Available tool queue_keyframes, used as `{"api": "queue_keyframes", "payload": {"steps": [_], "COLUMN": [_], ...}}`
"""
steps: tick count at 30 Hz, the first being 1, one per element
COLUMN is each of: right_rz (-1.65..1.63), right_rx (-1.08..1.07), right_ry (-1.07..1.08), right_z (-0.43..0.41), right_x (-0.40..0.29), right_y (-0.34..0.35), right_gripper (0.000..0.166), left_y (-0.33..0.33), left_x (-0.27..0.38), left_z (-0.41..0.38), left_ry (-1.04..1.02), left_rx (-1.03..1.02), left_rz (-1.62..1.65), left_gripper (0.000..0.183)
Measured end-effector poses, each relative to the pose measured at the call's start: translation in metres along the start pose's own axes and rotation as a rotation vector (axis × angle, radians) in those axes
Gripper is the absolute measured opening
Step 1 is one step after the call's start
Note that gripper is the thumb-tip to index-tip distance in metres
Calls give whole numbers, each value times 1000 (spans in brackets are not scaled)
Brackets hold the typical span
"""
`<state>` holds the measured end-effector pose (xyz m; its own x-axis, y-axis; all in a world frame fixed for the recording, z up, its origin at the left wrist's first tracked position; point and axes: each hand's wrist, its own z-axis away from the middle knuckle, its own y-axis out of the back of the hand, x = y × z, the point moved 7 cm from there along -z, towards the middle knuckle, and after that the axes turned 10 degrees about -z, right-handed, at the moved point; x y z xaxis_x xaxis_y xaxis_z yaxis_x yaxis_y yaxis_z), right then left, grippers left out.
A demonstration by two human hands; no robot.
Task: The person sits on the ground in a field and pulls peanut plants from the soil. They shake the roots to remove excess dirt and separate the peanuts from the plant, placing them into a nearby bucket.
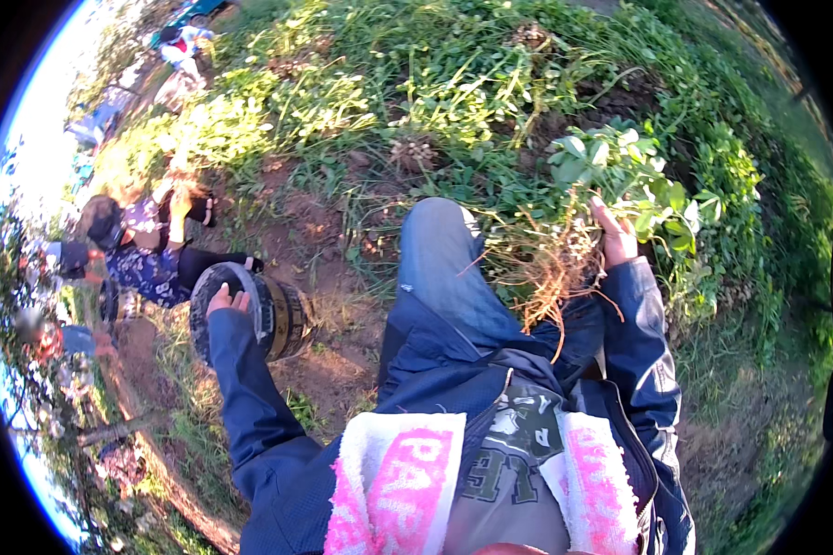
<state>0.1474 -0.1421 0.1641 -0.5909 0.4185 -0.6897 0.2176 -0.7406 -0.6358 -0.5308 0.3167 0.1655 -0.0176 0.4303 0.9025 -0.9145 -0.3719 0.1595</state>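
My right hand (615,234) holds an uprooted peanut plant (562,260) by its stems. Its tangled roots hang over my knee, with small pale pods among them, and its leafy top points away from me. My left hand (228,301) is at the rim of a round dark bucket (288,316) on the left; the fingertips lie over the rim, and the inside of the bucket is mostly hidden. Another pulled clump with pods (414,151) lies on the greenery ahead of my knee.
Green peanut plants (458,90) spread ahead and to the right. Bare soil (319,270) lies between my knee and the bucket. A co-worker in a patterned top (146,260) sits close behind the bucket, holding roots. Several more people are farther left, near a second bucket (109,300).
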Motion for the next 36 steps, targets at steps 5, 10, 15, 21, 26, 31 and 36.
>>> {"api": "queue_keyframes", "payload": {"steps": [5,10,15,21,26,31,36], "right_rz": [287,257,798,465,186,104,67], "right_rx": [176,-17,-84,-300,-375,-464,-419], "right_ry": [120,311,528,114,-139,-267,-288], "right_z": [-18,-3,43,29,19,18,14], "right_x": [-5,-30,-83,-77,-56,-28,-22], "right_y": [36,-22,-99,-92,-88,-87,-68], "right_gripper": [47,45,53,73,93,105,101], "left_y": [-215,-304,-356,-393,-414,-410,-408], "left_x": [-7,1,-21,-50,-75,-105,-115], "left_z": [271,521,587,554,467,408,422], "left_ry": [-420,-1208,-1341,-664,-371,-158,-162], "left_rx": [-902,-1211,-1315,-1832,-1784,-1723,-1822], "left_rz": [-151,-346,-1156,-560,-502,-294,-292], "left_gripper": [53,77,84,51,44,26,30]}}
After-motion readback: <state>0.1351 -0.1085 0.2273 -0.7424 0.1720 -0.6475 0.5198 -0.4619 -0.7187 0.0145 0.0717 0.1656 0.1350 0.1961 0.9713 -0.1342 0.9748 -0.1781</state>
